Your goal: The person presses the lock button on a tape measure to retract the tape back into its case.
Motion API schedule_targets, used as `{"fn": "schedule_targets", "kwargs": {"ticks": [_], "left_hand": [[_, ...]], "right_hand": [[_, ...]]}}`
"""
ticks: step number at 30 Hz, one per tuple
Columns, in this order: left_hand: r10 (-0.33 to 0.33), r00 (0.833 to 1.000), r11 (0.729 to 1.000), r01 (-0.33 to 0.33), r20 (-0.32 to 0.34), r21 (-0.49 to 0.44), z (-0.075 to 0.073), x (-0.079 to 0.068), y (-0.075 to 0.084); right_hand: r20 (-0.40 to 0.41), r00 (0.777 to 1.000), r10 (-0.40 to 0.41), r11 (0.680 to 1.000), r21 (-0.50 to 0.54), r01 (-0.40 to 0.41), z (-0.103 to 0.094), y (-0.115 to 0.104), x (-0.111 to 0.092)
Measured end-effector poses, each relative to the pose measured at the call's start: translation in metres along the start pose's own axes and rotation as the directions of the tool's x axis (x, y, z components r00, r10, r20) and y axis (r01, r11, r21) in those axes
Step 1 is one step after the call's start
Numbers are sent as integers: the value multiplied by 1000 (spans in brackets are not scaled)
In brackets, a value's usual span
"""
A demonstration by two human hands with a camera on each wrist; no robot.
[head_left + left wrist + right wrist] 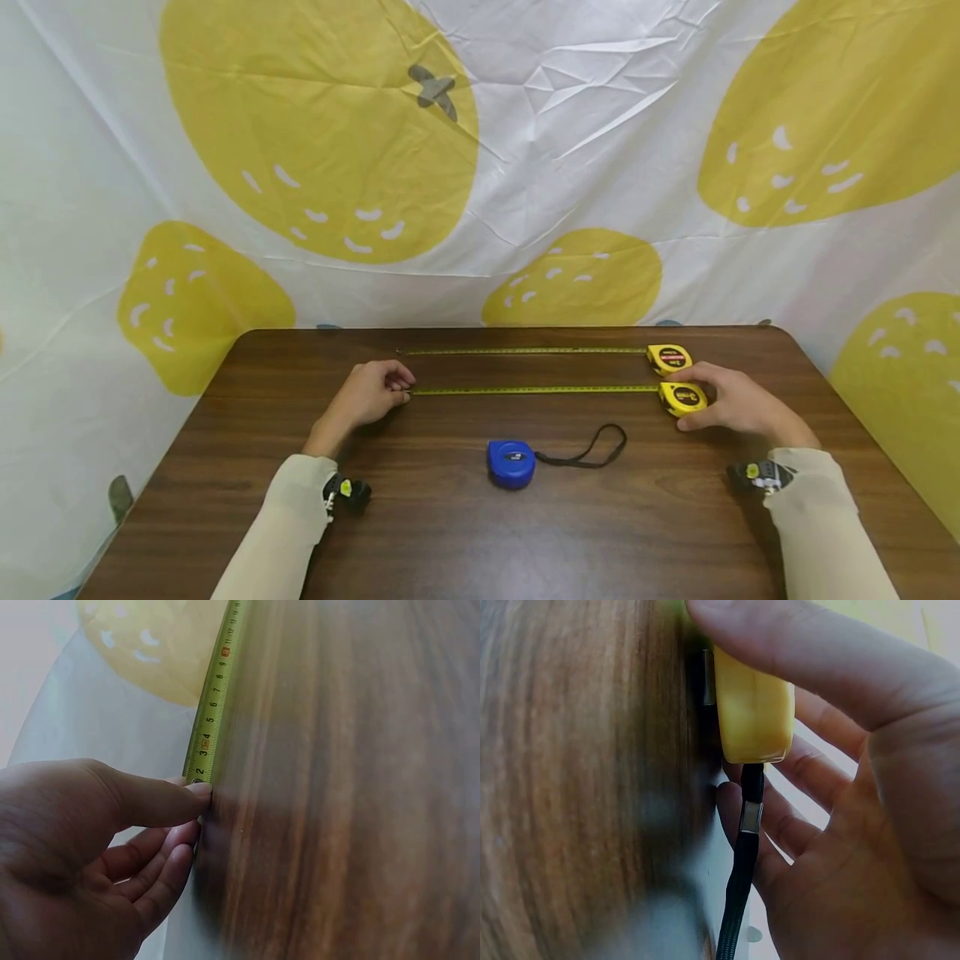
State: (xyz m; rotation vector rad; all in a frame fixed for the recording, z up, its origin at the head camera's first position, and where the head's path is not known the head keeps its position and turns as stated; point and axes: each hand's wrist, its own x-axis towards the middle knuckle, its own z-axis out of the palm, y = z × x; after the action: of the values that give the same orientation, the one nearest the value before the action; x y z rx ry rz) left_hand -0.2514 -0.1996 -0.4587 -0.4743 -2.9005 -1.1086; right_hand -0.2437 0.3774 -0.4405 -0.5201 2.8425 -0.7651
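Observation:
My left hand [369, 393] pinches the end of a yellow tape blade [536, 390] between thumb and fingers. In the left wrist view, the thumb lies on the blade [213, 712] just below the 2 mark. That blade runs straight across the table to a yellow tape measure [684, 399], which my right hand [738, 404] grips with the thumb on the near side and fingers on the far side. The right wrist view shows the yellow case [754, 712] within the hand, a black strap [739, 877] hanging from its end.
Behind it lies a second yellow tape measure [669, 359], its blade [525, 351] pulled out leftward, nearly parallel. A blue tape measure [512, 463] with a black wrist loop [617, 433] sits nearer on the brown wooden table [420, 533]. A lemon-print cloth [517, 167] hangs behind the table.

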Motion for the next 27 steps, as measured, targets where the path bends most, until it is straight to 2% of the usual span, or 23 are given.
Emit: {"fn": "schedule_targets", "kwargs": {"ticks": [4, 12, 23, 27], "left_hand": [[-3, 1000, 1000, 3, -2, -8, 0, 0, 0], [5, 1000, 999, -5, -5, 44, -2, -1, 0], [63, 998, 991, -63, 0, 118, 0, 1, -4], [83, 997, 991, -83, 3, 107, -2, 1, -4]], "right_hand": [[8, 1000, 5, 1000, -25, -5, -1, -2, 1], [8, 999, -50, 995, -84, 50, -3, -7, 3], [10, 997, -74, 992, -104, 75, -3, -9, 4], [6, 997, -74, 991, -110, 74, -2, -9, 5]]}}
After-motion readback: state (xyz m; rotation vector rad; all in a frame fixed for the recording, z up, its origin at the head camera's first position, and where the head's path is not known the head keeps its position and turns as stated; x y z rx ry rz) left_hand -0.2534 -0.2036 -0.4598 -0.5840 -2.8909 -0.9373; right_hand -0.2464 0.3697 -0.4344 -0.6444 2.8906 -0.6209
